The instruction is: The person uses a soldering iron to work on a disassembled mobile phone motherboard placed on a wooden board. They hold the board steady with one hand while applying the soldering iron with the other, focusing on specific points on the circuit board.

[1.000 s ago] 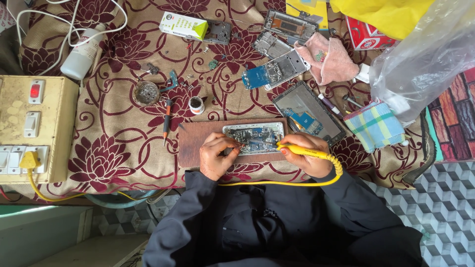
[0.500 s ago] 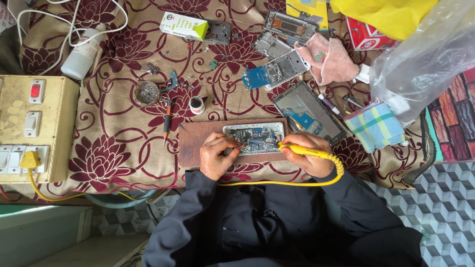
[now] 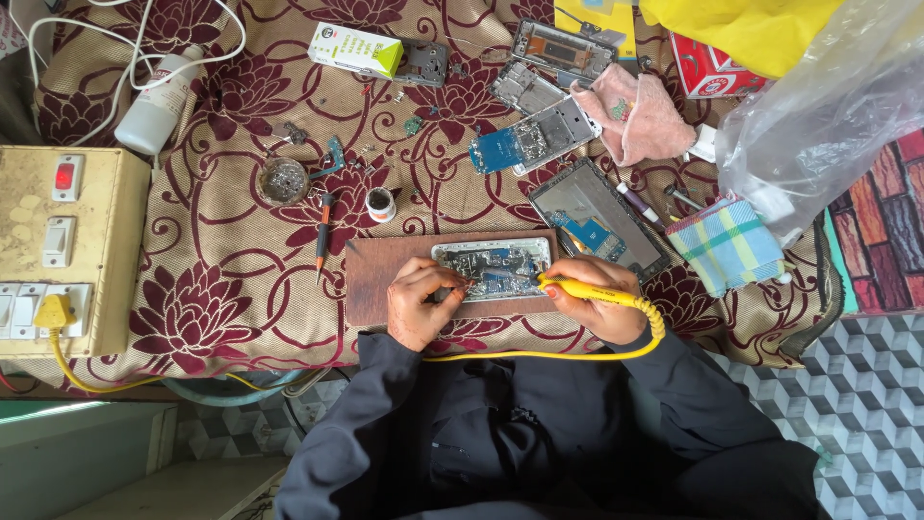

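On the brown board (image 3: 385,279) at the surface's near edge: opened phone (image 3: 491,268), left hand (image 3: 419,300) fingers pinching a thin tool, right hand (image 3: 595,300) grasping yellow soldering iron (image 3: 587,289); steady, light tip contact seems best.

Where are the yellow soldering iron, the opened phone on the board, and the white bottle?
yellow soldering iron (image 3: 592,290), head view, on its handle.
opened phone (image 3: 505,262), head view, on its exposed circuitry.
white bottle (image 3: 159,106), head view, on its body.
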